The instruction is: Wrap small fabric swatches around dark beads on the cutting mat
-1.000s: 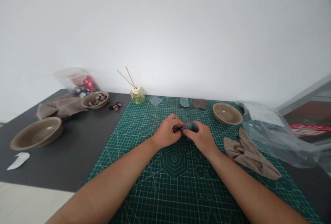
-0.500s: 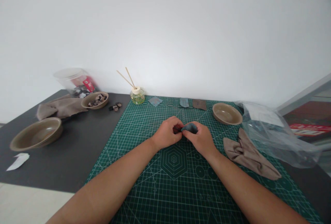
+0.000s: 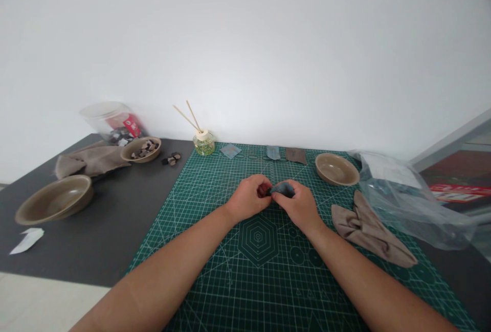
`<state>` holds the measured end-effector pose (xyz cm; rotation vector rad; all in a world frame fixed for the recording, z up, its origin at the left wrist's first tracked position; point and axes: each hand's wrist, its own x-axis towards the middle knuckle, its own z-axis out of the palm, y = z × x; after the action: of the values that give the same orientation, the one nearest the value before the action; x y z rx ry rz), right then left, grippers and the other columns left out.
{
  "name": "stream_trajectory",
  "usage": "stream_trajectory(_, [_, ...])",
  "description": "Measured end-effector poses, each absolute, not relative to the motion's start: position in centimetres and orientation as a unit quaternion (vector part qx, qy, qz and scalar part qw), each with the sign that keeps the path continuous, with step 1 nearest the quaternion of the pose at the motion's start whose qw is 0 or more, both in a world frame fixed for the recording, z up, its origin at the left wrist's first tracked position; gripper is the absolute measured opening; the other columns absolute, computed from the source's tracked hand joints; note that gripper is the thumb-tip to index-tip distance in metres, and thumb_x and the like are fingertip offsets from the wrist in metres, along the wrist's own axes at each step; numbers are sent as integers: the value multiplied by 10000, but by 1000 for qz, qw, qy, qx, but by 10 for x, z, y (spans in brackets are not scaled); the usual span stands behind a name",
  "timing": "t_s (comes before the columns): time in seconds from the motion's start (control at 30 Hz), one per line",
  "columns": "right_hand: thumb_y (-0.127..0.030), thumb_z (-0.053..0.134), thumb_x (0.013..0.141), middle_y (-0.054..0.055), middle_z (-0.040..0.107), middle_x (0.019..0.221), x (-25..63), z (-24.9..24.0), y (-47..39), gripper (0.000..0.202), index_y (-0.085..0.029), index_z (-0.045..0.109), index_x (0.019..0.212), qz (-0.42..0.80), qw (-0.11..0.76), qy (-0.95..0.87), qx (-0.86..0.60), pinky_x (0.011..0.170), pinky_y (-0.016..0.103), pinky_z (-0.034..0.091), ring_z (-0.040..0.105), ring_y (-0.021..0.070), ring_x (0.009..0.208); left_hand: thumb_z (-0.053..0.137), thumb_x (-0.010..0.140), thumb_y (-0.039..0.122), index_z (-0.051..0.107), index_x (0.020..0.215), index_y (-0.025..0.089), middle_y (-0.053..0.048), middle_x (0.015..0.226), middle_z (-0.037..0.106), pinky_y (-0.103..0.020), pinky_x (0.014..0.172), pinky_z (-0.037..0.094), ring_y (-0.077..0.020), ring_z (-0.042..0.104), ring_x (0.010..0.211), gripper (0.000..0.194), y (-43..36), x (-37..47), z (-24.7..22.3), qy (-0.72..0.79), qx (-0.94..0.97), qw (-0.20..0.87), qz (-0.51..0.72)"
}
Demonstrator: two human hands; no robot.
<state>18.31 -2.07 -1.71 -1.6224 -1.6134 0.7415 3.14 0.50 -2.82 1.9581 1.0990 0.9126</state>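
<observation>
My left hand (image 3: 247, 199) and my right hand (image 3: 297, 204) meet over the middle of the green cutting mat (image 3: 215, 270). Between their fingertips they pinch a small grey-blue fabric piece (image 3: 283, 187), with a small dark reddish bit at its left end under my left fingers. What that bit is cannot be made out. Both hands rest low, close to the mat.
A beige cloth (image 3: 370, 232) and a clear plastic bag (image 3: 406, 196) lie to the right, near a tan bowl (image 3: 336, 169). Fabric swatches (image 3: 295, 155) and a reed diffuser (image 3: 203, 141) line the back. Left: bowl of small pieces (image 3: 140, 149), large bowl (image 3: 56, 198), jar (image 3: 111, 119), paper scrap (image 3: 26, 240).
Almost nothing has moved. My fingers have shifted slightly on the fabric piece; the hands stay in the same spot.
</observation>
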Motion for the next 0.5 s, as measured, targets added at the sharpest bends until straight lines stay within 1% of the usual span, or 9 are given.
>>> stream_trajectory(0.27, [-272, 582, 664, -8, 581, 574, 182, -17, -22, 103, -183, 626, 694, 272, 360, -645, -616, 554, 266, 373, 520, 154, 566, 562, 612, 55, 525, 682, 160, 21, 695, 494, -211, 558, 389, -95, 469, 630, 132, 6, 30, -27, 425, 768, 298, 376])
stream_trajectory(0.5, [-239, 578, 659, 7, 629, 644, 181, -17, -24, 91, -180, 635, 699, 269, 364, -659, -601, 596, 263, 403, 561, 160, 624, 555, 620, 53, 505, 675, 164, 22, 693, 486, -218, 564, 370, -101, 455, 635, 133, 5, 30, -26, 425, 776, 286, 368])
